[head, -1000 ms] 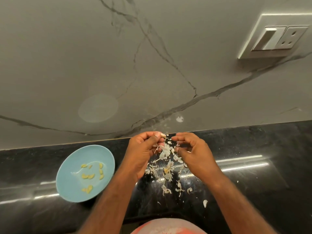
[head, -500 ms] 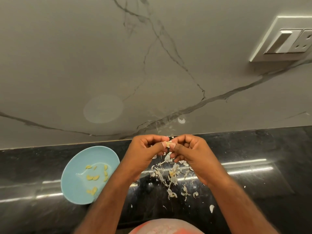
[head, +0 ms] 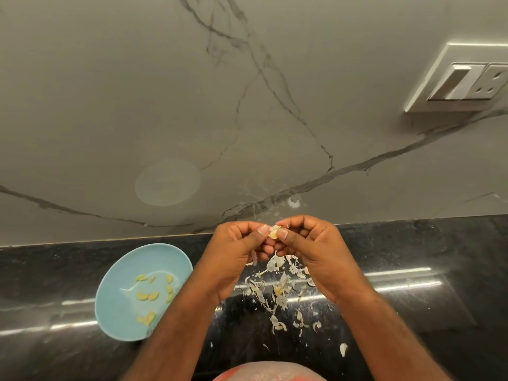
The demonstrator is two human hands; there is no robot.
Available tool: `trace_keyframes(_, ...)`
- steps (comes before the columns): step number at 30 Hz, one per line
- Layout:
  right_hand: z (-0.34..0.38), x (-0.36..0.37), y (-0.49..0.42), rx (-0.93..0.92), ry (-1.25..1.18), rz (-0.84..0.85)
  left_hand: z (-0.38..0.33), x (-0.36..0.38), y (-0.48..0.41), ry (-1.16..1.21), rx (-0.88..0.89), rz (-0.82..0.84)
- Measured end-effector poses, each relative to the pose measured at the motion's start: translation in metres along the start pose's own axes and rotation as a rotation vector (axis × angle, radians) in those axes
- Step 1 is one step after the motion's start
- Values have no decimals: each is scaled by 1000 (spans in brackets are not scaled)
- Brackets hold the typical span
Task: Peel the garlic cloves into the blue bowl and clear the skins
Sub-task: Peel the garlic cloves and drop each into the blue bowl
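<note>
Both hands meet above the black counter, close to the wall. My left hand (head: 236,251) and my right hand (head: 313,251) pinch one small garlic clove (head: 273,232) between thumbs and fingertips; some pale skin still clings to it. Below the hands a loose pile of garlic skins (head: 277,292) is scattered over the counter. The blue bowl (head: 118,295) sits to the left of my left forearm and holds several peeled yellow cloves (head: 148,296). My left forearm covers the bowl's right rim.
The black stone counter (head: 412,270) runs left to right and ends at a grey marble-patterned wall (head: 192,105). A white switch and socket plate (head: 464,81) is on the wall at upper right. Stray skin bits (head: 343,349) lie toward the counter's front.
My hands were apart a second ago, then came together on the clove. They now hold it a little higher, thumbs pressed against it.
</note>
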State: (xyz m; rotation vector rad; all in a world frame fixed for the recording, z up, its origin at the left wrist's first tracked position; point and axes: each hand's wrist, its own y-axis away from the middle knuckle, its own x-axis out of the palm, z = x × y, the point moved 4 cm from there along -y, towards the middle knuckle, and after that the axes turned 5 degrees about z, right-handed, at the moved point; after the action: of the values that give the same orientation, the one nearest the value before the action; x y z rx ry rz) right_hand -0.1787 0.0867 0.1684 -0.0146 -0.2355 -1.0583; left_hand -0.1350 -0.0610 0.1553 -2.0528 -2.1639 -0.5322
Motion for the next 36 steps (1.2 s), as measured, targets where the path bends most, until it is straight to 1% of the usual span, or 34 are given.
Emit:
trace_keyframes(2,2,1,1,6,-54,6,1,2,0,49,-1,2)
trace_keyframes(4,2,2,0,2,-70,-45,3,4,0,48,15,-28)
trace_keyframes(7,0,1,2,-39,75,-136,7,5,0,30,28,-86)
trace_keyframes(9,-1,4,3,-47,183,-119,10,4,1,17,41,-129)
trace_keyframes(10,-1,5,4,-42,199,-101,10,4,1,8,47,-148)
trace_keyframes(13,-2,7,6,-28,164,-70,9,4,4,-30,56,-167)
trace_keyframes(16,-5,3,5,-32,193,-98,9,4,4,-56,47,-170)
trace_keyframes(18,-9,-3,3,-22,138,-141,10,3,4,-69,40,-186)
trace_keyframes(23,-9,-12,-3,17,-128,-187,12,-6,0,-169,27,-279)
trace_keyframes(27,-9,-14,-4,15,-168,-185,12,-10,-3,-206,37,-314)
trace_keyframes(30,-10,-15,-2,4,-67,-191,10,-6,-4,-300,76,-297)
trace_keyframes(33,-9,-15,0,-26,138,-184,6,-1,-4,-370,104,-285)
trace_keyframes(36,-4,-12,3,-62,336,-154,2,5,-3,-399,111,-226)
